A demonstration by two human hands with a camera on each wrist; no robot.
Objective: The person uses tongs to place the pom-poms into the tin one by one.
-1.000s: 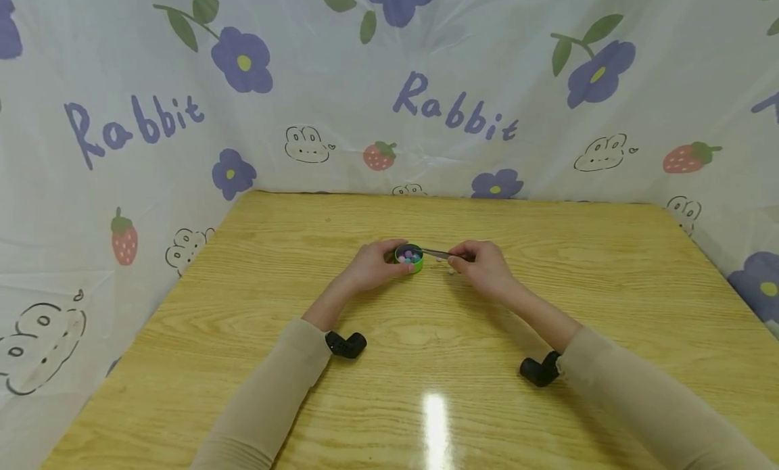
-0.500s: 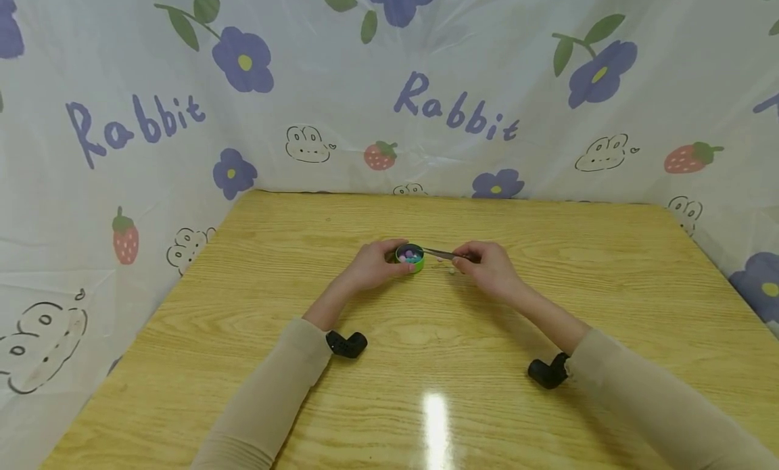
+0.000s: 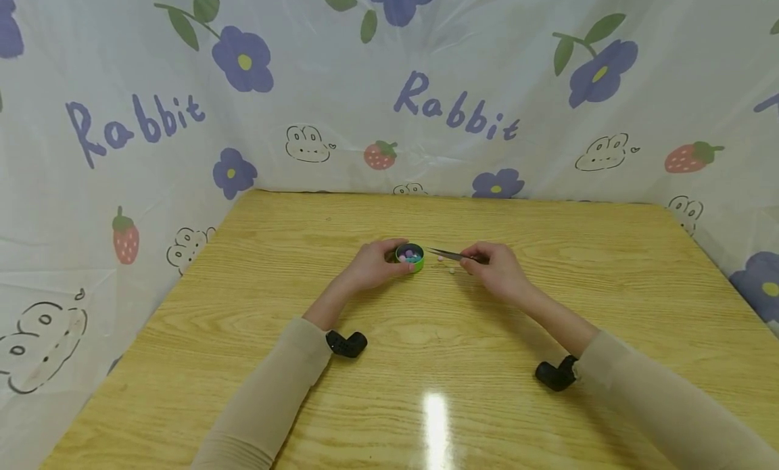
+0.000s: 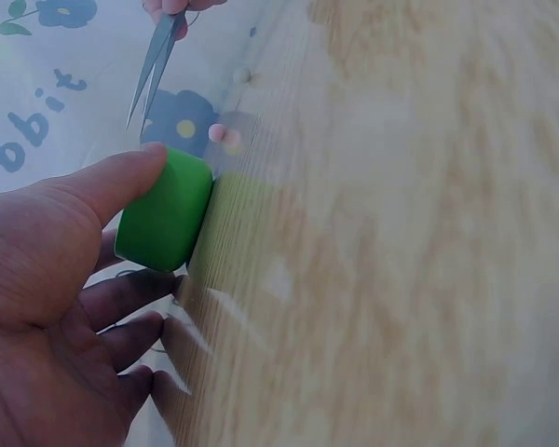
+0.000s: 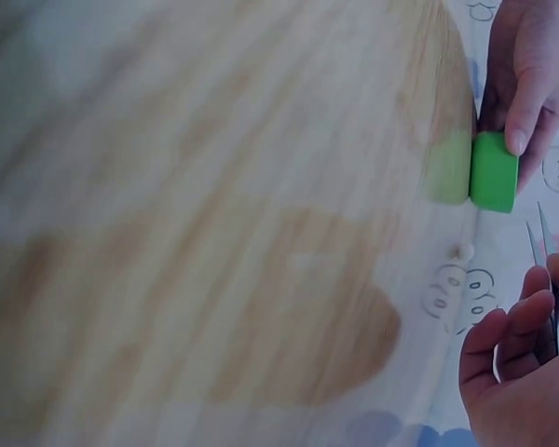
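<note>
On the table stands a small round green tin (image 3: 418, 268), with purple, teal and pale beads (image 3: 409, 253) inside. My left hand (image 3: 374, 266) holds its side between thumb and fingers; the left wrist view shows the thumb along the tin's upper edge. Metal tweezers (image 3: 447, 255) are pinched in my right hand (image 3: 499, 270), to the right of the tin. Their tips are apart with nothing between them, as the left wrist view shows. Beneath the tweezers lies a pink bead (image 3: 441, 258), and a whitish bead (image 3: 452, 271) sits nearer to me.
The wood-grain table (image 3: 389, 362) reaches back to a white printed curtain (image 3: 341, 98), which also hangs at both sides. Black wrist devices (image 3: 347, 344) are worn at both sleeve cuffs.
My right hand has drawn back to the right, taking the tweezers' tips from over the tin's rim to beside it. The tips have come apart. The left hand and tin stay put.
</note>
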